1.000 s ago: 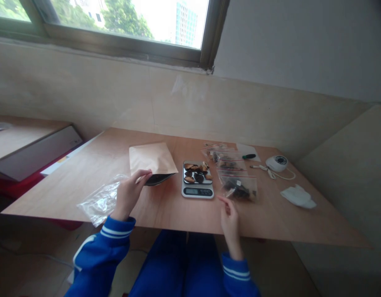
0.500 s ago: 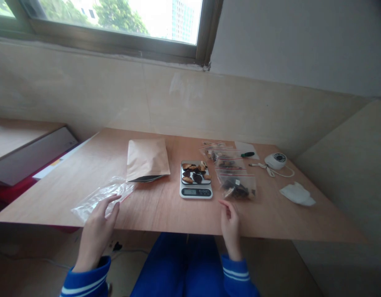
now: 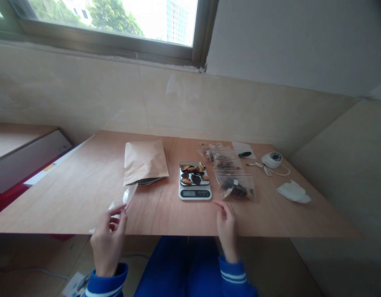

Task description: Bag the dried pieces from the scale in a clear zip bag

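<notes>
head view | worn at head height, faces forward and down; near edge of wooden table [image 3: 165,214] close; window [image 3: 116,20] beyond

A: Where does the scale [image 3: 194,181] sit?
B: On the desk [image 3: 271,218], near its middle, with loose pieces [image 3: 193,173] on its plate.
A: And to its left?
B: The paper pouch [image 3: 145,161] lies flat there, just beside the scale. Nearer the front edge, the left hand [image 3: 109,243] has its fingers [image 3: 116,214] on an empty plastic bag [image 3: 124,200] lifted off the desk.
A: To the right?
B: A row of filled bags [image 3: 230,173] runs from behind the scale toward the front; the nearest one lies just behind the right hand [image 3: 226,227]. Further right lie a round device [image 3: 271,159] with its cable [image 3: 278,171], and before them a cloth [image 3: 293,192]. A pen [image 3: 244,154] lies behind the bags.
</notes>
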### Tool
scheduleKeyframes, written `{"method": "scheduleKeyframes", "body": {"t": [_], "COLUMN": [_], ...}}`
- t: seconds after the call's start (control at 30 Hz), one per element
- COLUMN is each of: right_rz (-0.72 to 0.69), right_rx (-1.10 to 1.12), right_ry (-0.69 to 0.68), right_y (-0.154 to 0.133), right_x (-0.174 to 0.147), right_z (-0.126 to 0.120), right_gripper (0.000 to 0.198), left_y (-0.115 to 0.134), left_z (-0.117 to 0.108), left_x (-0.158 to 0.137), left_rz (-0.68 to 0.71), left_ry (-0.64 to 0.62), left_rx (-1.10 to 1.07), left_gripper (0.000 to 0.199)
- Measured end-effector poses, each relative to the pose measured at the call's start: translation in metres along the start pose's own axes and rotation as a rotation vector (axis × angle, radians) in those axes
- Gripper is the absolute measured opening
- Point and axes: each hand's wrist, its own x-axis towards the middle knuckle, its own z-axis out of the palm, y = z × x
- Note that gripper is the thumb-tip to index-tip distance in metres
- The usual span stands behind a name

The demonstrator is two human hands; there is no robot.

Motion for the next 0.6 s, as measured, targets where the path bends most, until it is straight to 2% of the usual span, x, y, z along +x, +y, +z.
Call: {"method": "scheduleKeyframes", "body": {"t": [0.07,0.13,0.2,0.27,0.37,0.5,0.6], "right_rz": [-0.013,-0.031,-0.005,0.038,0.119,0.150,0.161], "right_rx": [0.047,0.159,0.271,0.378,0.491,0.483,0.449], "right_ry": [-0.037,-0.209,-0.389,-0.484,-0.507,-0.510,-0.515], "right_y": [-0.033,-0.070,-0.103,-0.123,-0.128,-0.115,-0.103], "right_x": [-0.009,-0.020,-0.032,-0.041,-0.045,-0.039,-0.031], "right_z": [0.012,0.029,0.045,0.058,0.065,0.057,0.045], "right_gripper": [0.022,0.023,0.022,0.022,0.022,0.020,0.022], "left_y": [0.017,0.032,0.044,0.053,0.059,0.056,0.047], "left_z": [0.008,0.018,0.025,0.029,0.030,0.026,0.024], "left_x": [-0.015,-0.029,-0.041,-0.051,-0.060,-0.059,-0.051], "left_rz": [-0.018,0.016,0.074,0.115,0.142,0.269,0.318], "left_ry": [0.107,0.095,-0.004,-0.123,-0.210,-0.291,-0.259], "left_rx": [-0.108,-0.218,-0.310,-0.391,-0.475,-0.500,-0.479], "left_gripper": [0.029,0.027,0.024,0.022,0.022,0.021,0.019]}}
